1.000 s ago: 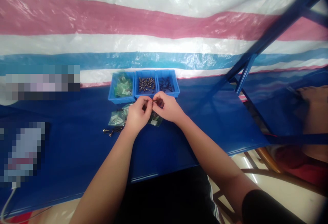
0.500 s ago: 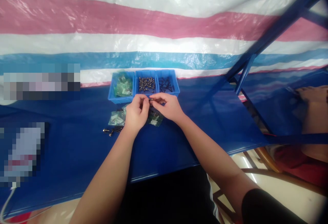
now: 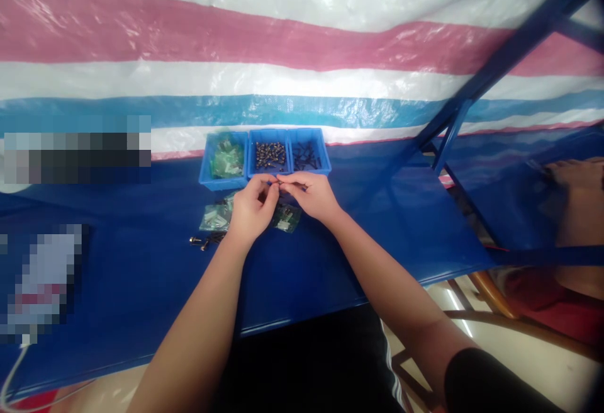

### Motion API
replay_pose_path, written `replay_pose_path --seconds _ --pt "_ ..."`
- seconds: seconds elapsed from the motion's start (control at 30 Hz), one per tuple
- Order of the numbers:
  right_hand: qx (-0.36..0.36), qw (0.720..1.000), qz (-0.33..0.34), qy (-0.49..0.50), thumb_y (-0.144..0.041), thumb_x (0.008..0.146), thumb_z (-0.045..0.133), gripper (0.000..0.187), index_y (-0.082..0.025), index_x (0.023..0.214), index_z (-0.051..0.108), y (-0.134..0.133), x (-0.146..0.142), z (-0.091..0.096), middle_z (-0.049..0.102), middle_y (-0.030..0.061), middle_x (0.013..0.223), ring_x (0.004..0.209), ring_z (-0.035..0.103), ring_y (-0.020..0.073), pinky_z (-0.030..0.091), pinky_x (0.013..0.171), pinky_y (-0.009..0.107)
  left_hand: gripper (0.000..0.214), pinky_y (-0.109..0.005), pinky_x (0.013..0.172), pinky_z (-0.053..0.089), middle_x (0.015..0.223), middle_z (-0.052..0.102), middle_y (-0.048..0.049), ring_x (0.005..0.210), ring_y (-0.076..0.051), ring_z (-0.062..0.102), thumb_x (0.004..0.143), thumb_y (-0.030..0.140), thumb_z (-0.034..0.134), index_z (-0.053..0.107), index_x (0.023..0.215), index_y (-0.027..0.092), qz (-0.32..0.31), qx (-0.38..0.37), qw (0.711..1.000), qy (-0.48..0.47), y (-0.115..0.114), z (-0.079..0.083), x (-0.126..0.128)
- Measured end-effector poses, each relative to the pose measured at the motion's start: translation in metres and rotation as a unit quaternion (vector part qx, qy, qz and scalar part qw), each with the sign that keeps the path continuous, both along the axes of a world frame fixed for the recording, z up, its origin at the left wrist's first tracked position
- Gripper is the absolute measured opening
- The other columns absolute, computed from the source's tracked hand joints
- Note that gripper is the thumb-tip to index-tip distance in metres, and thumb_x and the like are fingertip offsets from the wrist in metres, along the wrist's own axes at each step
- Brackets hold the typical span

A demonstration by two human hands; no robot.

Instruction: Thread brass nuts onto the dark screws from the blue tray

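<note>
A tiny part [image 3: 279, 182] is pinched between the left hand [image 3: 253, 206] and right hand [image 3: 313, 196], near side of blue bins [image 3: 223, 184].

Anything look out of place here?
Perhaps the small brassy and dark metal pieces lying loose on the blue tabletop near the greenish clear plastic bag: similar ones sit in the middle blue plastic bin. Nothing looks damaged.

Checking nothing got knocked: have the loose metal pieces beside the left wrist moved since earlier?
No; the loose metal pieces keep their place relative to the left blue bin.
</note>
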State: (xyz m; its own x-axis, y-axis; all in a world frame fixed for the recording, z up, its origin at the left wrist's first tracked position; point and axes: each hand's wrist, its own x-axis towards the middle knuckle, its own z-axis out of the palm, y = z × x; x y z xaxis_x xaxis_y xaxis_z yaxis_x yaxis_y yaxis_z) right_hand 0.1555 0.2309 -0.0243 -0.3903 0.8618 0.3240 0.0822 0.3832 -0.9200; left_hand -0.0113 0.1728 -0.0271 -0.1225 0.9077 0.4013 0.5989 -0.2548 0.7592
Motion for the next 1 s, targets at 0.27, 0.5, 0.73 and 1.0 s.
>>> replay_pose_path --seconds 0.27,0.5,0.73,1.0 --pt "-0.016 1.000 0.017 -0.005 -0.034 0.091 0.064 0.024 -0.024 0.107 0.079 -0.0002 0.0017 0.0003 0.079 0.0042 0.108 0.094 0.076 0.0187 0.064 0.087 0.035 0.028 -0.024 0.057 0.045 0.065 0.063 0.0024 0.053 -0.011 0.057 0.097 0.045 0.055 0.062 0.108 0.020 -0.023 -0.016 0.999 -0.032 0.0009 -0.0018 -0.0017" --pt "0.021 1.000 -0.001 -0.018 -0.034 0.089 0.068 0.020 -0.025 0.103 0.080 -0.0008 0.0005 0.0021 0.079 0.0043 0.105 0.093 0.075 0.0196 0.061 0.089 0.036 0.028 -0.024 0.062 0.046 0.068 0.064 0.0016 0.058 -0.011 0.059 0.099 0.045 0.052 0.062 0.107 0.019 -0.012 -0.022 0.999 -0.021 0.0007 -0.0019 -0.0024" --pt "0.032 0.999 -0.022 -0.031 -0.036 0.085 0.073 0.023 -0.024 0.104 0.079 -0.0015 -0.0005 0.0037 0.079 0.0045 0.103 0.088 0.074 0.0190 0.061 0.086 0.036 0.030 -0.024 0.065 0.047 0.070 0.066 0.0005 0.063 -0.012 0.061 0.100 0.044 0.050 0.066 0.103 0.018 0.007 -0.005 1.000 0.004 -0.0003 0.0033 0.0005" --pt "0.025 0.999 -0.022 -0.023 -0.035 0.087 0.071 0.023 -0.023 0.105 0.077 -0.0013 -0.0007 0.0035 0.079 0.0052 0.100 0.085 0.073 0.0183 0.060 0.084 0.034 0.030 -0.024 0.062 0.045 0.067 0.063 0.0024 0.057 -0.012 0.058 0.099 0.042 0.052 0.064 0.116 0.021 0.013 -0.008 1.000 -0.008 -0.0018 0.0019 -0.0001"
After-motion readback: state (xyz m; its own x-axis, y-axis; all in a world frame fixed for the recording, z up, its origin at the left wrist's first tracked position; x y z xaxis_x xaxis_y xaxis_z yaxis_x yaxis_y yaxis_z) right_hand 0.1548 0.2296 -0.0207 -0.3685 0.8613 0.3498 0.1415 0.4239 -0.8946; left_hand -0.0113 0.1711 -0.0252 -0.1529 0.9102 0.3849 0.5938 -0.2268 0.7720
